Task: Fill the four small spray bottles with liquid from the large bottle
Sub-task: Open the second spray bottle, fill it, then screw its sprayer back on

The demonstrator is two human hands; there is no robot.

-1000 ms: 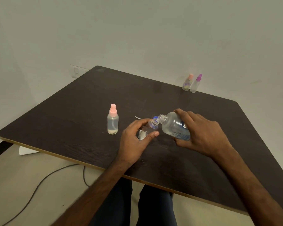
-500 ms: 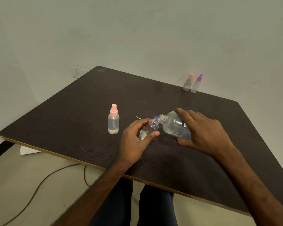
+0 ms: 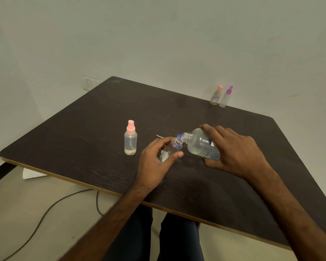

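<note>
Large bottle (image 3: 201, 146) tipped, neck to 10 o'clock, at mouth of small spray bottle (image 3: 172, 147) leaning 1 o'clock | R hand (image 3: 233, 151) wraps former | L hand (image 3: 154, 162) grips latter

1. We count four small spray bottles: a pink-capped bottle (image 3: 130, 142) toward the left edge of the table (image 3: 79, 132), an uncapped bottle (image 3: 172, 147) near the middle, and a peach-capped bottle (image 3: 215, 97) and a purple-capped bottle (image 3: 225, 98) side by side at the far edge.
2. We see one large bottle (image 3: 199, 146).
3. We make out one loose blue spray head (image 3: 179, 136).
4. We count two hands: the left hand (image 3: 154, 165) and the right hand (image 3: 237, 155).
5. We see one table.
6. On the floor (image 3: 17, 213) we count one dark cable (image 3: 79, 191) and one white sheet (image 3: 32, 174).
</note>
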